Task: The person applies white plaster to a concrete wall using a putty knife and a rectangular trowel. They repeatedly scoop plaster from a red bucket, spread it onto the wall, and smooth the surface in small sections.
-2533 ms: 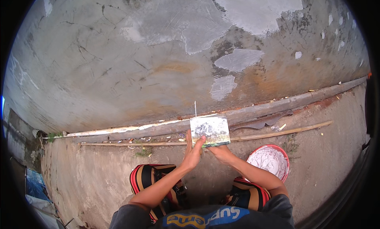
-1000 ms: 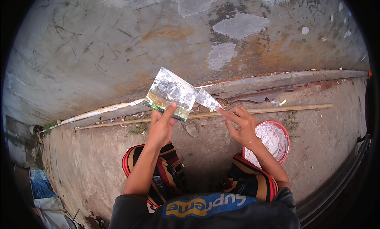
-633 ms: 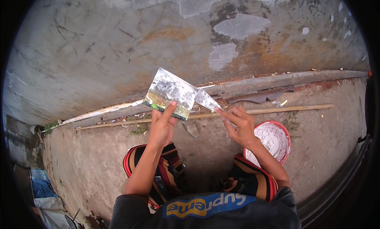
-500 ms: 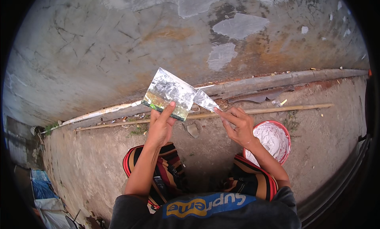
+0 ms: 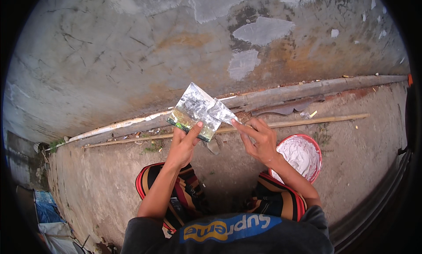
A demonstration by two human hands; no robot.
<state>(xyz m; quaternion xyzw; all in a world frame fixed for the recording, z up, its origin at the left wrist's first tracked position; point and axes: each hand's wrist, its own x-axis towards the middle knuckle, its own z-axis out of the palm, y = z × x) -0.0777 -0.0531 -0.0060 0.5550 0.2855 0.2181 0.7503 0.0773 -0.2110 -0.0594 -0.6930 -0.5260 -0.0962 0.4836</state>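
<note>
My left hand (image 5: 184,144) is closed on a rectangular flat plate (image 5: 190,113) smeared white and grey, with a green lower edge; the thumb lies on its face. A small putty knife (image 5: 223,111) is in my right hand (image 5: 257,139), its smeared blade lapping over the plate's right side and one finger extended along it. Near my right knee stands a red-rimmed bucket (image 5: 315,147) holding thick white paste.
A stained concrete wall (image 5: 118,65) with pale patches rises ahead. Along its foot lie long pipes (image 5: 329,86), a pole (image 5: 334,119) and a dark curved scrap (image 5: 285,107) on the dirt ground (image 5: 360,161). A blue sheet (image 5: 48,205) is at the left.
Since the earliest frame my hands have separated, the plate has tilted and the knife has come into view. Lately the plate has moved down and right, and the blade overlaps it more.
</note>
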